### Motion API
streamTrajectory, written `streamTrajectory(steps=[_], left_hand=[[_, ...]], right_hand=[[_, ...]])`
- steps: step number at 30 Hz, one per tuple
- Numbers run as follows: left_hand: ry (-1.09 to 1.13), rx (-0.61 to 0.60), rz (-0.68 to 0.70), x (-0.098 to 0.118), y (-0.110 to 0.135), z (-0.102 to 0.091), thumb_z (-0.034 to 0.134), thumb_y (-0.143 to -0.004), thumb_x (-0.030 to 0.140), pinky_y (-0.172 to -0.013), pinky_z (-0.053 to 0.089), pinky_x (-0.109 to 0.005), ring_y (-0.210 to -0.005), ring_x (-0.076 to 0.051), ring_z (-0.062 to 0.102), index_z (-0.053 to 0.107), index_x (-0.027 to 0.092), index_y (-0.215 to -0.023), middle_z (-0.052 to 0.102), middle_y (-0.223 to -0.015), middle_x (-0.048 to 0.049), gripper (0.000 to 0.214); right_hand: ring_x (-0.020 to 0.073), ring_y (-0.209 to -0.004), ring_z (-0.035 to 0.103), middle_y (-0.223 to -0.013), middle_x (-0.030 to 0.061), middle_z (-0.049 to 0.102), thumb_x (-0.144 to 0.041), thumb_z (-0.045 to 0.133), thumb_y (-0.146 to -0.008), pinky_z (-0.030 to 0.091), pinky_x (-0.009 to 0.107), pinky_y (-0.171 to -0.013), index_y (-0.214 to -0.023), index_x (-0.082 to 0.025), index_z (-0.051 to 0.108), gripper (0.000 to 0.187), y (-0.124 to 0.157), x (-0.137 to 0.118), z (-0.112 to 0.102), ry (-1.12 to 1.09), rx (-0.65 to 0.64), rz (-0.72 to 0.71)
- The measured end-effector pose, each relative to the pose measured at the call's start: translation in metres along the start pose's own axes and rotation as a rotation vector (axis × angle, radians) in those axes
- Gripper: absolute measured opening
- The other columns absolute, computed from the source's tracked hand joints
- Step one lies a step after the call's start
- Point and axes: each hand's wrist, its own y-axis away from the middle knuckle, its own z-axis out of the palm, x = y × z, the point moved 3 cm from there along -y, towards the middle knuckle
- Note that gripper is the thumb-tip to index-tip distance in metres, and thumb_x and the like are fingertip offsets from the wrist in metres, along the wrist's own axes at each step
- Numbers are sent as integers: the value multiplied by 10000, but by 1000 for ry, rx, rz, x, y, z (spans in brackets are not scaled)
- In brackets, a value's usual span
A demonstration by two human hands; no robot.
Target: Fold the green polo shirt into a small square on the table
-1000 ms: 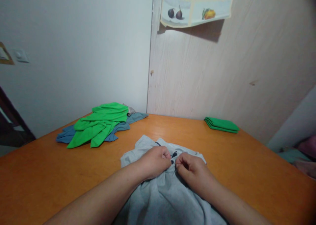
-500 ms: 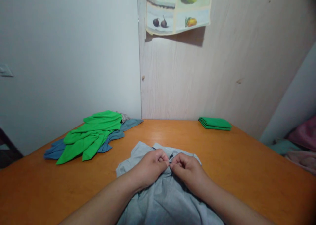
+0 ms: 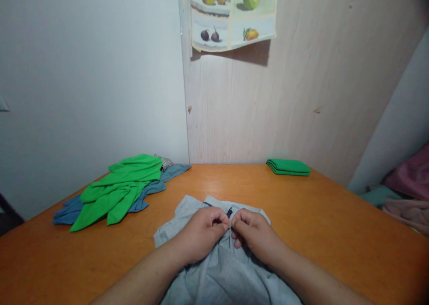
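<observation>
A grey shirt [image 3: 224, 278] with dark trim near its top lies spread and wrinkled on the table in front of me. My left hand [image 3: 208, 231] pinches its fabric between thumb and forefinger, close to the dark-trimmed opening. Right beside those fingertips, my right hand [image 3: 256, 233] is also closed in a pinch on the shirt. The fingertips of both hands nearly meet, and the small bit of cloth between them is mostly hidden. Folds gather below the pinched spot.
On the orange table [image 3: 328, 242], a loose bright green garment [image 3: 124, 189] covers a blue one [image 3: 69, 211] at the left. A neatly folded green cloth [image 3: 288, 167] sits at the far right. Fruit pictures [image 3: 234, 17] hang on the wall behind; more fabric [image 3: 407, 211] shows at the right edge.
The view has shifted slightly. Both hands stay at the same place on the shirt; the right fingers have shifted a little, with a lower fingertip now showing beneath.
</observation>
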Motion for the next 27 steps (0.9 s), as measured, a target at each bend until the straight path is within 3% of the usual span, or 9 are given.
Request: streamTrajectory(steps=[3, 7, 13, 18, 20, 24, 27], left_hand=[[-103, 0, 83, 5, 2, 0, 546, -839, 197, -778, 415, -251, -855, -166, 580, 687, 182, -757, 644, -863, -24, 164], [-142, -34, 116, 9, 4, 2, 531, -819, 168, -790, 414, -244, -859, -164, 593, 706, 192, -770, 661, -864, -17, 183], [-100, 30, -16, 3, 1, -2, 514, -786, 195, -632, 378, -236, -720, -152, 544, 633, 176, -821, 618, -761, 6, 125], [-200, 90, -90, -3, 1, -15, 544, -780, 227, -617, 355, -245, -693, -152, 509, 616, 184, -955, 588, -763, 19, 193], [-290, 81, -88, -2, 3, -20, 594, -766, 264, -654, 374, -253, -741, -169, 525, 612, 203, -1020, 601, -816, 11, 261], [-516, 69, -43, 1, 6, -26, 651, -684, 217, -857, 387, -313, -1027, -258, 538, 612, 241, -1082, 625, -1092, -48, 400], [-553, 59, -101, -4, 7, -28, 601, -685, 168, -809, 387, -308, -985, -262, 559, 612, 254, -1079, 649, -1049, -47, 403]], right_hand=[[95, -444, 546, -590, -30, 615, -461, 524, -837, 318, 211, -442, -702, -195, 564, 300, -3, 1, -1, -50, -8, 33], [95, -426, 538, -532, -49, 583, -431, 569, -781, 310, 207, -432, -648, -209, 523, 263, -4, 1, -3, -38, 36, 56], [100, -457, 515, -509, -42, 581, -405, 568, -791, 334, 218, -474, -625, -219, 498, 259, -4, -1, -8, -45, 127, -36], [126, -526, 559, -565, -23, 623, -442, 576, -841, 376, 238, -528, -663, -226, 501, 290, -7, 6, -14, -82, 177, -68], [128, -553, 573, -623, -13, 652, -484, 584, -847, 378, 238, -542, -687, -226, 503, 314, -6, 7, -16, -137, 184, -60], [139, -618, 600, -692, 2, 666, -552, 600, -840, 415, 246, -608, -700, -220, 521, 369, -4, 2, -22, -211, 213, -61], [150, -652, 596, -690, 5, 658, -551, 593, -854, 422, 253, -641, -713, -220, 534, 365, -4, 1, -27, -207, 247, -73]])
